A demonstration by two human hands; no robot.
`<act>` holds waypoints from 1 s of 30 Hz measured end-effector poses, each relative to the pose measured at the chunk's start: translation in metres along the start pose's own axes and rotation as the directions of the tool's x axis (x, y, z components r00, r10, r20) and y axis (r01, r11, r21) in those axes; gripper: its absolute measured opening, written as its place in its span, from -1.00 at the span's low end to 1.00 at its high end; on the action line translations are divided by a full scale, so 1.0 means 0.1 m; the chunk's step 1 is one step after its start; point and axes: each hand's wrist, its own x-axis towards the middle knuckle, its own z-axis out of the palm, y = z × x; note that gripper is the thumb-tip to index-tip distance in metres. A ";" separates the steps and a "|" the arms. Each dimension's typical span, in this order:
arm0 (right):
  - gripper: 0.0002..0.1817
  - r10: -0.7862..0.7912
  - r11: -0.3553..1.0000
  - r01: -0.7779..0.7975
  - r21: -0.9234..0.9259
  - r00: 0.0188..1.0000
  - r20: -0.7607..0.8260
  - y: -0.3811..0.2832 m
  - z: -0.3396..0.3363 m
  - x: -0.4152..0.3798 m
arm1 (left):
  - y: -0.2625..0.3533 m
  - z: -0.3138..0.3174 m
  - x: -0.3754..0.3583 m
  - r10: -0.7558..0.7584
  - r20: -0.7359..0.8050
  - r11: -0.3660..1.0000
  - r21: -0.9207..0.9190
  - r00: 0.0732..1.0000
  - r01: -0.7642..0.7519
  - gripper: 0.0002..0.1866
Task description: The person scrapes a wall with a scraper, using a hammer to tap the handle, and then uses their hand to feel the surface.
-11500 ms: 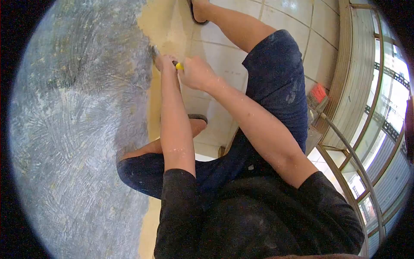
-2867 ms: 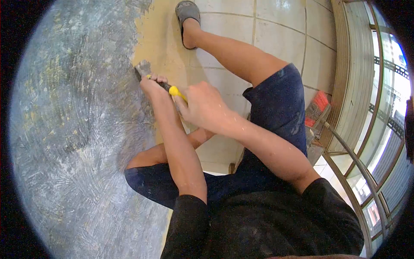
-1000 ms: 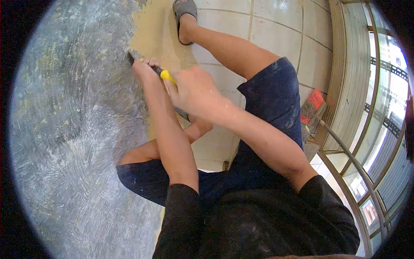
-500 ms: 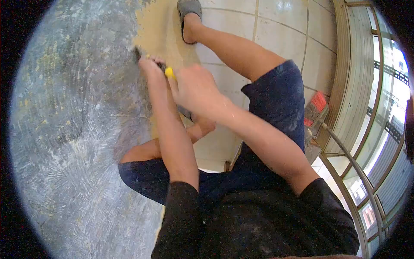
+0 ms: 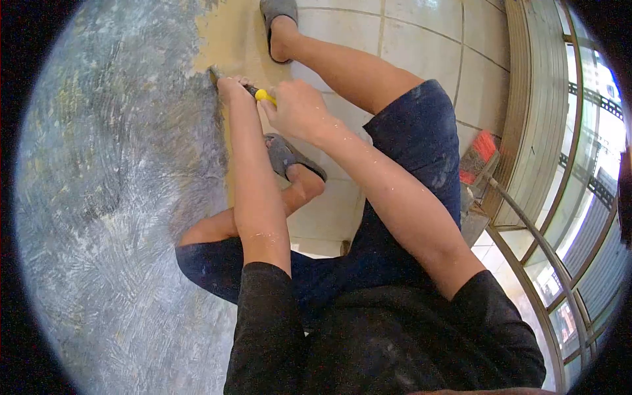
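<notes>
A: Tool position?

B: The scraper (image 5: 263, 95) lies at 11 o'clock in our view, blade toward 10, near the ragged border of grey coating (image 5: 118, 164) and yellow strip (image 5: 227, 39). Blade contact: we cannot tell.

A: Grip?

B: Our left hand (image 5: 232, 87) is closed round it near the blade; our right hand (image 5: 296, 110) is curled shut on the yellow end.

A: Handling?

B: Our judgement: hold the blade low, steer left-handed, push evenly from 4 o'clock, fingertips behind the edge.
</notes>
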 end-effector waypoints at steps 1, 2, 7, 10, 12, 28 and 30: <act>-0.69 -0.001 1.000 0.001 0.002 1.000 -0.003 -0.02 0.00 -0.06 | 0.06 -0.02 -0.28 0.063 0.012 0.979 0.192 0.998 -0.064 -0.83; -0.68 -0.020 1.000 0.020 0.014 1.000 -0.013 -0.07 0.01 -0.12 | 0.10 -0.02 -0.34 0.070 0.020 0.979 0.188 0.997 -0.072 -0.83; -0.68 -0.008 1.000 0.008 -0.004 0.998 0.066 -0.20 0.05 -0.16 | 0.07 -0.26 -0.04 0.013 0.010 0.993 0.117 1.000 -0.014 -0.84; -0.69 0.074 0.997 -0.074 0.032 0.997 0.019 -0.03 0.13 -0.01 | -0.13 -0.17 0.24 0.035 0.039 0.984 0.176 0.999 -0.041 -0.87; -0.69 0.052 0.998 -0.052 0.023 0.999 0.011 0.03 0.19 0.01 | -0.14 -0.13 0.23 -0.004 0.027 0.995 0.100 1.000 0.001 -0.89; -0.68 0.043 0.995 -0.045 0.094 0.999 0.028 -0.17 0.13 -0.24 | -0.02 -0.39 0.03 0.018 -0.076 0.999 0.028 0.997 -0.016 -0.82; -0.69 0.070 0.996 -0.073 0.058 0.996 0.052 -0.23 0.22 -0.23 | -0.02 -0.49 0.05 -0.018 0.044 0.993 0.121 0.999 0.012 -0.84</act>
